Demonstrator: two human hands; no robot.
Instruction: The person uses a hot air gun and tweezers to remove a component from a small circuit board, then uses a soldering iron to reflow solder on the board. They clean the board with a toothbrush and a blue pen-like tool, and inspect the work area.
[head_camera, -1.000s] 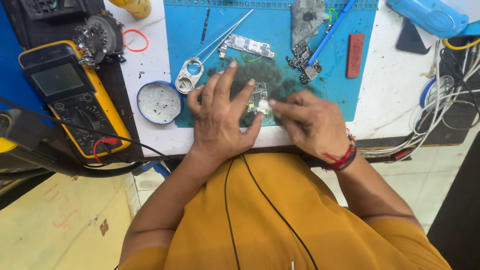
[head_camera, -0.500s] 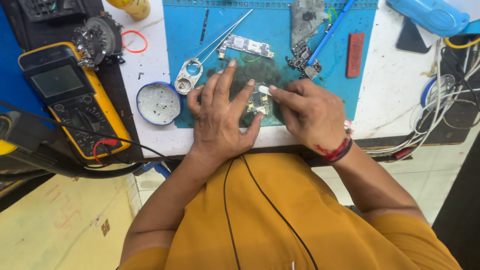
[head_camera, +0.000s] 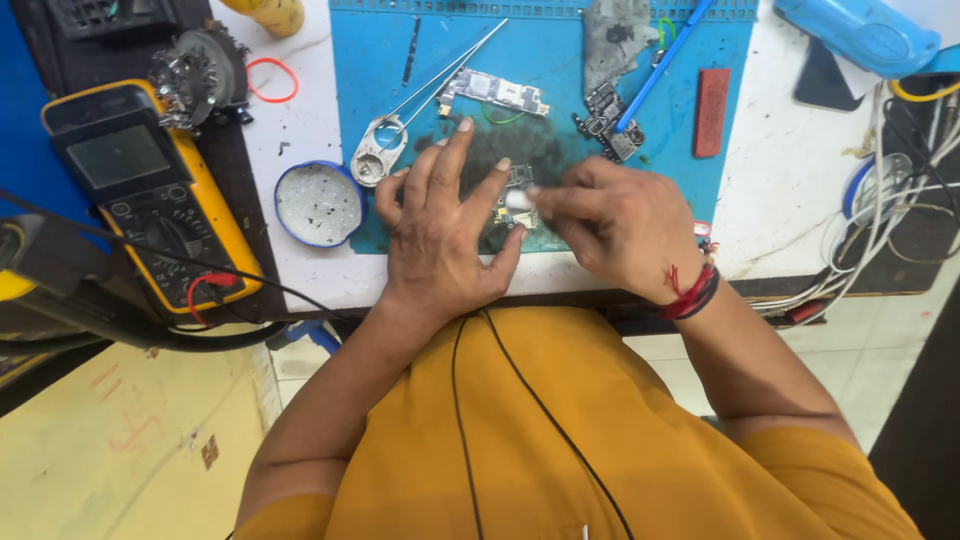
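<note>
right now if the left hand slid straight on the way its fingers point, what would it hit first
The left hand lies flat on the blue mat, fingers pointing up and slightly right. Its index fingertip would probably meet the long circuit board first, with the tweezers just left of that line. Depth is hard to judge from above.

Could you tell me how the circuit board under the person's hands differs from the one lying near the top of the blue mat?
The near board sits between the left hand and right hand, mostly covered; the far board lies untouched and in full view. The near board rests on a dark smudged patch of the mat; the far board lies on cleaner blue beside the tweezers. Both are small bare boards.
</note>
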